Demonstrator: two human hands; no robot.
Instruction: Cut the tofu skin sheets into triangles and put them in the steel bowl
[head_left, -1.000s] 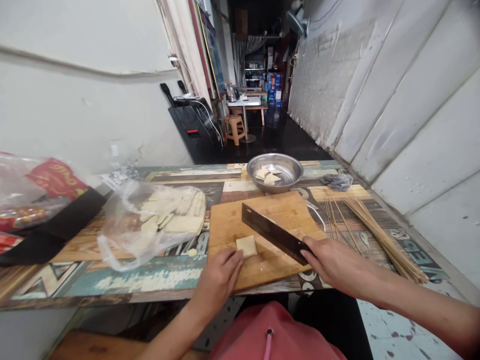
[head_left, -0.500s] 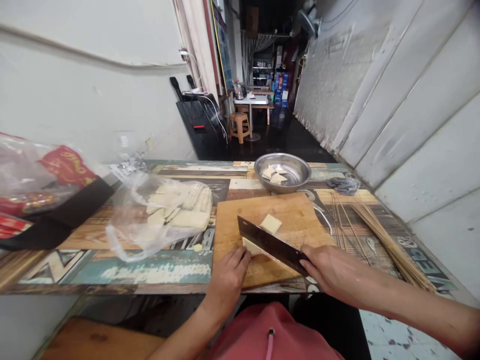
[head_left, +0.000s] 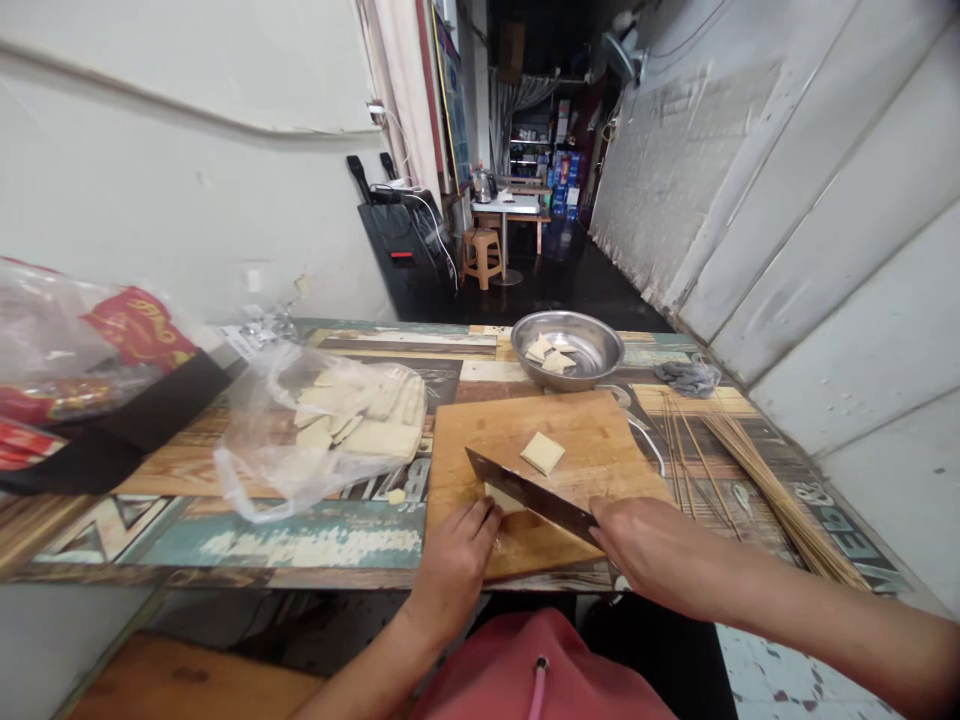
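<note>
Ok so we had a pale slice (head_left: 507, 502) down on the near part of the wooden board (head_left: 600, 430), partly hidden under the cleaver (head_left: 529, 489), whose blade ran diagonally across it. Couldn't tell if the edge was into it or just over it, tbh. Our left hand (head_left: 457, 545) had its fingertips bunched at the near-left side of the slice; whether the thumb was pinching or the fingers were only pressing, we couldn't make out. Our right hand (head_left: 637, 540) was wrapped firmly round the cleaver's handle. Handling-wise, imo that slice was light, soft-ish and bendy, prob a bit damp so it could slide on the wood, and easy to tear at a corner if yanked. Best hold was prob flat fingertips on the side away from the blade, pressing down w/o squeezing, tips tucked back bc they sat v. close to the steel. The loose square (head_left: 542, 453) just beyond the blade looked much the same; we'd have picked it up by two opposite edges. The cleaver was prob the only hefty, stiff thing there, so handle only, obvs. FYI more pale sheets (head_left: 386, 440) lay in the plastic bag (head_left: 251, 480) to the left, and cut pieces (head_left: 559, 361) sat in the metal bowl (head_left: 568, 379) past the board.
</note>
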